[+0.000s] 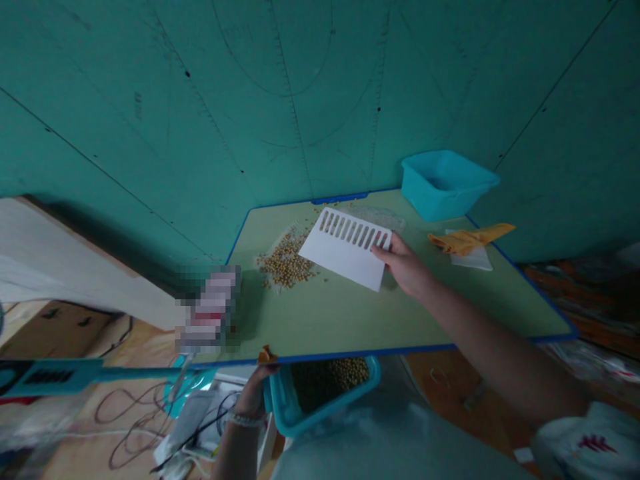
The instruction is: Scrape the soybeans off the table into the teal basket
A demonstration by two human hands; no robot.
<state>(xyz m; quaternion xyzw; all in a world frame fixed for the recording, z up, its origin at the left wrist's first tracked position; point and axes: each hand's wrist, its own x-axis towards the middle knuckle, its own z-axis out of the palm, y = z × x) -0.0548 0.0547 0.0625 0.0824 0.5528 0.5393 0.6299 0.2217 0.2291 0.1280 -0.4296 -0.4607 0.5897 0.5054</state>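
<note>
My right hand [403,263] is closed on the right end of a white slotted plastic board [345,257], held above the table with its row of slots along the far edge. Just left of the board lies a spread-out pile of tan, soybean-like beans [286,261]. Below the table's front edge, my left hand [256,390] grips the left side of a teal basin [327,421]; some of its fingers are hidden. Similar beans and a dark mass show inside that basin. A small orange-brown scrap [267,355] sits on the table edge by my left fingers.
The green table [310,323] with blue edging stands against a teal wall. At its back right is another teal basin [443,193], with an orange cloth [470,239] on a white sheet nearby. Cables and a grey bag lie on the floor at left.
</note>
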